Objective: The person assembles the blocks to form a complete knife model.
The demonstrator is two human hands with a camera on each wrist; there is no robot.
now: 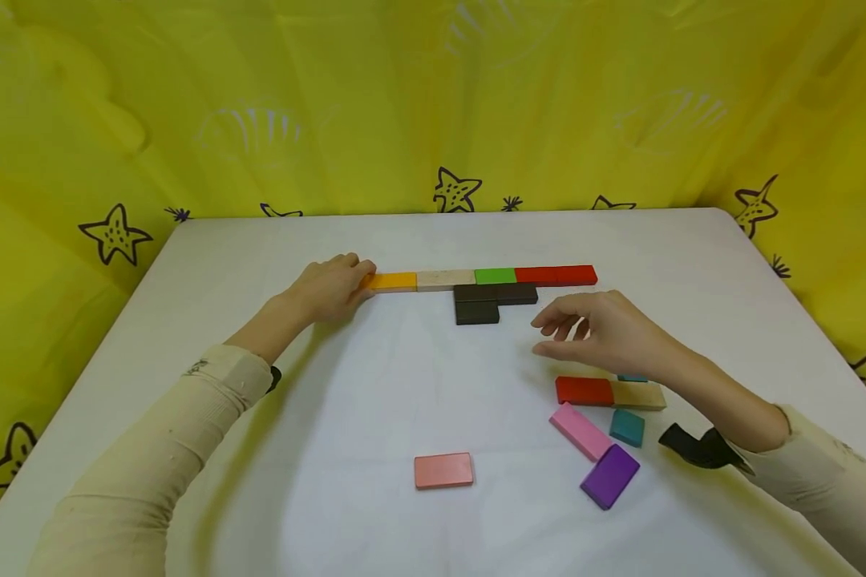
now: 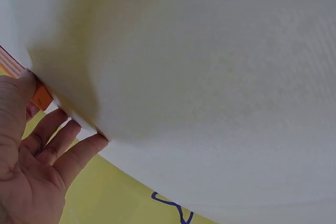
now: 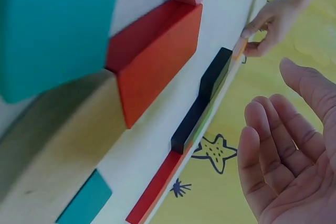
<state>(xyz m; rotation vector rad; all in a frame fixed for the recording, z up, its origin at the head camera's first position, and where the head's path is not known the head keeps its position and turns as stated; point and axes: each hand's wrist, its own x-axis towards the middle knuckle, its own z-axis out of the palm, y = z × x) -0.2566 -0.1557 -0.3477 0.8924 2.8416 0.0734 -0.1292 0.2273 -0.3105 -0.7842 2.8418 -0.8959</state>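
Head view: left hand (image 1: 337,287) pinches the orange block (image 1: 395,282) ending a laid row (image 1: 495,276), dark blocks (image 1: 476,311) against its near side; separate red block (image 1: 583,391), wood block (image 1: 638,395), pink block (image 1: 580,433), purple block (image 1: 610,476), salmon block (image 1: 443,470) and teal pieces (image 1: 627,429) look unplaced. Left wrist view: thumb (image 2: 25,81) on the orange block, other fingers spread. Right wrist view: right hand (image 3: 298,176) relaxed, holding nothing.

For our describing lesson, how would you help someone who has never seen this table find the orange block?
On the white table, find the long row of blocks towards the back. At its left end, a person's left hand pinches the orange block. It is the only orange one, beside a pale wooden block.
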